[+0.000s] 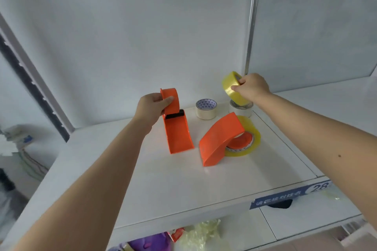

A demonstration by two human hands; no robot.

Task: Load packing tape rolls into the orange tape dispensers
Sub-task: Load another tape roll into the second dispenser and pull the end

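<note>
Now your left hand (pixel 152 106) has its fingers clamped on the empty dispenser (pixel 175 122), steadying it upright; your right hand (pixel 252 87) pinches a yellow roll (pixel 231 85) above-right of it, ready for loading.

glossy, seemingly plastic orange dispensers (pixel 220 138)

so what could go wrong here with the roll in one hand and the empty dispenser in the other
1. The right hand pinches the yellow tape roll by its edge in the air, directly over another roll; a slip could drop it there.
2. The left hand holds the empty orange dispenser only at its top, its base on the shelf, so pushing the roll in could tip it.
</note>
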